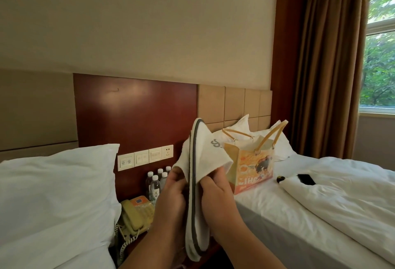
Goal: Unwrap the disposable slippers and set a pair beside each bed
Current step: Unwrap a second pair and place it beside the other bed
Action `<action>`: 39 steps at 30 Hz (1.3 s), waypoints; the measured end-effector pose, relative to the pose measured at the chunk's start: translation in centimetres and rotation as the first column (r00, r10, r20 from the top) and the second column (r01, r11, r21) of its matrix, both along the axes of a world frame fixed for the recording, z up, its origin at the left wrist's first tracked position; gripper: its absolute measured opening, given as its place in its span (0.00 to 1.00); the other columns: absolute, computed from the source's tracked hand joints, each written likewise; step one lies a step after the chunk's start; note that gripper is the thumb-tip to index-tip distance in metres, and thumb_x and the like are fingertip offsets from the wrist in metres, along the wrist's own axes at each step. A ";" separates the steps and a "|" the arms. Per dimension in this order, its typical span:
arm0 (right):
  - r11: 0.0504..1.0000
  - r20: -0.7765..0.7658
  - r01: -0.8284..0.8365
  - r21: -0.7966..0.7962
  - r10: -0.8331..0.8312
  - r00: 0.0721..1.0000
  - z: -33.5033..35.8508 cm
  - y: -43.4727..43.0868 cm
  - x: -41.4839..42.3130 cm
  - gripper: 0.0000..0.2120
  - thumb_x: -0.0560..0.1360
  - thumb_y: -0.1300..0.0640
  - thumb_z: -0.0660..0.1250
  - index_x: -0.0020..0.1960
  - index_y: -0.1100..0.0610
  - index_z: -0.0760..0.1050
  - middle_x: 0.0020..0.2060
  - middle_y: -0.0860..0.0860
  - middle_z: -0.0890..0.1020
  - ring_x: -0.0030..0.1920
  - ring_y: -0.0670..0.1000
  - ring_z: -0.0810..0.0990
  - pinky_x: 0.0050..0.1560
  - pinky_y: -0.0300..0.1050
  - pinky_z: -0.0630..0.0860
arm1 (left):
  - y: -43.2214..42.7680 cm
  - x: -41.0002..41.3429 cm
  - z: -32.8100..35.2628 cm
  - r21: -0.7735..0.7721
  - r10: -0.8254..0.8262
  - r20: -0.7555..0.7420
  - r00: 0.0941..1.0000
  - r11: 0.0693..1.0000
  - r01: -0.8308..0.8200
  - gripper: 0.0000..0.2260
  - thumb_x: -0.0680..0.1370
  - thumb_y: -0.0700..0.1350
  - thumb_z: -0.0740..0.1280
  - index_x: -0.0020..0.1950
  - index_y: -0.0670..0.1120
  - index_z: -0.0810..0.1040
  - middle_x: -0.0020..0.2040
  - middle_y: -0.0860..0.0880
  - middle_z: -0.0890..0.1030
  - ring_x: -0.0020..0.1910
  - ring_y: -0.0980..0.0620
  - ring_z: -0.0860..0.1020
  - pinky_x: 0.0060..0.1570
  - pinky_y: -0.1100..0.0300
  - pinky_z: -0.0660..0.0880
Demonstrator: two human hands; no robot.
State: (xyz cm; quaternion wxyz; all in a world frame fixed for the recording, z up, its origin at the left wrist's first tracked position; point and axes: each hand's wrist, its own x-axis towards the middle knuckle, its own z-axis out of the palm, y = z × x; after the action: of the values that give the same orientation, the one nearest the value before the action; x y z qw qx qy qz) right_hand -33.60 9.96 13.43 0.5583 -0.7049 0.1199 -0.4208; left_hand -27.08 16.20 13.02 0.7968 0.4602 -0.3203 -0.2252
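Holding white slippers (197, 155) upright at frame centre, soles together | left hand (171, 191) and right hand (215, 194) each curled round one slipper | likely light, soft, floppy; better gripped at the firmer sole edge

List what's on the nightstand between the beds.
Water bottles, a yellowish telephone and an orange item behind it. The left hand and the slippers it holds cover whatever lies further right.
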 end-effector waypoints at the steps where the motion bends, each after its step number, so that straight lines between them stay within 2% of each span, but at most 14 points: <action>1: 1.000 0.003 -0.010 -0.015 0.010 1.000 0.2 0.1 0.1 0.17 0.80 0.51 0.58 0.61 0.29 0.67 0.53 0.30 0.78 0.54 0.32 0.76 0.48 0.27 0.74 | 0.1 -0.1 0.3 -0.011 0.014 0.010 1.000 1.000 -0.014 0.15 0.82 0.40 0.58 0.54 0.57 0.80 0.41 0.50 0.87 0.38 0.53 0.85 0.29 0.64 0.79; 3: 0.998 -0.008 -0.014 -0.053 0.014 1.000 0.5 0.1 0.2 0.16 0.80 0.45 0.57 0.66 0.32 0.65 0.57 0.32 0.77 0.58 0.35 0.75 0.56 0.32 0.72 | 0.0 0.1 0.7 -0.008 0.081 0.049 0.996 0.997 -0.081 0.12 0.82 0.44 0.61 0.53 0.61 0.79 0.40 0.57 0.86 0.36 0.59 0.84 0.28 0.68 0.77; 5: 0.996 -0.044 -0.025 -0.091 0.021 0.999 0.9 -0.1 0.1 0.16 0.80 0.44 0.57 0.68 0.34 0.65 0.60 0.35 0.76 0.60 0.38 0.74 0.61 0.38 0.71 | 0.3 0.1 0.9 0.008 0.084 0.057 0.995 0.996 -0.085 0.11 0.81 0.47 0.61 0.52 0.60 0.82 0.41 0.55 0.86 0.37 0.58 0.84 0.28 0.68 0.77; 8: 0.991 -0.106 -0.054 -0.121 0.041 0.994 1.7 -0.5 -0.4 0.18 0.77 0.53 0.59 0.62 0.35 0.71 0.54 0.36 0.80 0.55 0.41 0.79 0.55 0.39 0.77 | 0.8 0.3 0.9 0.046 0.000 -0.001 1.000 0.999 0.000 0.21 0.81 0.45 0.58 0.35 0.50 0.88 0.34 0.46 0.86 0.31 0.51 0.84 0.24 0.63 0.77; 9: 0.994 -0.108 -0.048 -0.101 0.037 0.993 2.0 -0.8 -0.6 0.19 0.74 0.56 0.61 0.60 0.37 0.73 0.52 0.38 0.81 0.54 0.42 0.80 0.53 0.41 0.80 | 0.9 0.4 0.8 0.054 0.014 -0.014 1.000 0.998 -0.013 0.21 0.80 0.43 0.58 0.35 0.47 0.87 0.36 0.43 0.86 0.33 0.48 0.85 0.26 0.62 0.78; 11: 0.999 -0.125 -0.034 -0.037 0.029 0.992 2.4 -1.3 -0.9 0.20 0.70 0.60 0.63 0.57 0.41 0.74 0.50 0.43 0.83 0.51 0.46 0.82 0.49 0.46 0.83 | 0.9 0.9 0.4 0.171 0.171 0.153 0.973 0.965 -0.197 0.15 0.79 0.41 0.59 0.39 0.40 0.83 0.44 0.38 0.85 0.43 0.39 0.83 0.35 0.62 0.77; 13: 0.998 -0.167 -0.027 -0.058 0.017 0.986 2.6 -1.7 -1.3 0.21 0.69 0.62 0.65 0.58 0.43 0.72 0.50 0.44 0.82 0.50 0.46 0.81 0.46 0.42 0.82 | 1.0 1.8 0.3 0.229 0.303 0.357 0.884 0.888 -0.398 0.09 0.79 0.39 0.61 0.43 0.45 0.78 0.48 0.45 0.81 0.49 0.44 0.79 0.40 0.62 0.72; 16: 0.975 -0.309 0.010 -0.221 -0.080 0.948 2.9 -2.2 -2.0 0.21 0.71 0.62 0.64 0.57 0.42 0.66 0.51 0.42 0.77 0.52 0.47 0.77 0.47 0.40 0.76 | 1.6 2.4 1.0 0.252 0.254 0.475 0.842 0.878 -0.407 0.13 0.77 0.37 0.62 0.55 0.53 0.73 0.50 0.57 0.76 0.47 0.62 0.74 0.40 0.64 0.69; 20: 0.879 -0.442 0.074 -0.471 -0.307 0.843 3.2 -2.7 -2.4 0.11 0.75 0.59 0.64 0.52 0.47 0.65 0.47 0.46 0.74 0.47 0.49 0.76 0.44 0.43 0.77 | 2.0 3.7 1.7 0.338 0.174 0.756 0.631 0.721 -0.604 0.11 0.77 0.38 0.63 0.58 0.46 0.71 0.48 0.50 0.75 0.46 0.53 0.76 0.45 0.61 0.73; 25: 0.789 -0.567 0.005 -0.614 -0.446 0.692 3.1 -2.9 -2.2 0.10 0.77 0.59 0.64 0.58 0.54 0.67 0.49 0.49 0.73 0.47 0.50 0.75 0.50 0.43 0.78 | 2.6 3.5 2.4 0.377 0.012 0.882 0.471 0.583 -0.720 0.08 0.78 0.43 0.63 0.57 0.45 0.73 0.44 0.52 0.71 0.49 0.48 0.77 0.51 0.58 0.77; 31: 0.662 -0.459 0.080 -0.745 -0.597 0.658 1.6 -3.3 -1.7 0.15 0.75 0.61 0.67 0.60 0.59 0.72 0.48 0.50 0.72 0.49 0.50 0.70 0.57 0.43 0.72 | 3.3 3.7 2.6 0.500 -0.275 0.866 0.418 0.485 -0.717 0.12 0.78 0.42 0.63 0.61 0.44 0.71 0.50 0.49 0.74 0.44 0.53 0.70 0.46 0.64 0.68; 35: 0.581 -0.384 0.120 -0.805 -0.665 0.641 0.6 -3.4 -1.5 0.14 0.76 0.60 0.65 0.61 0.58 0.72 0.56 0.53 0.77 0.51 0.51 0.73 0.56 0.41 0.70 | 3.5 3.5 2.5 0.500 -0.302 0.864 0.403 0.413 -0.761 0.13 0.77 0.42 0.64 0.62 0.46 0.72 0.39 0.55 0.65 0.38 0.57 0.67 0.41 0.67 0.66; 37: 0.545 -0.354 0.115 -0.831 -0.675 0.647 0.1 -3.3 -1.5 0.09 0.77 0.59 0.63 0.57 0.55 0.72 0.54 0.53 0.77 0.49 0.50 0.72 0.54 0.41 0.69 | 2.9 3.6 2.4 0.538 -0.278 0.842 0.462 0.376 -0.755 0.15 0.79 0.44 0.64 0.65 0.46 0.70 0.43 0.54 0.68 0.43 0.55 0.70 0.46 0.65 0.68; 39: 0.500 -0.334 0.065 -0.863 -0.665 0.668 -0.4 -3.0 -1.3 0.09 0.77 0.59 0.61 0.57 0.55 0.73 0.54 0.53 0.76 0.52 0.51 0.73 0.55 0.43 0.70 | 2.2 3.4 2.6 0.643 -0.221 0.765 0.605 0.313 -0.699 0.17 0.80 0.47 0.63 0.69 0.47 0.67 0.59 0.50 0.74 0.58 0.52 0.74 0.60 0.62 0.69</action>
State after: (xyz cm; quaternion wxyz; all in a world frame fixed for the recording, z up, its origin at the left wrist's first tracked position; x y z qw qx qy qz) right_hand -34.87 6.93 13.00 -0.0045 -0.9249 0.2579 -0.2792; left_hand -23.71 18.38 15.61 0.2060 0.9154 -0.3457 -0.0118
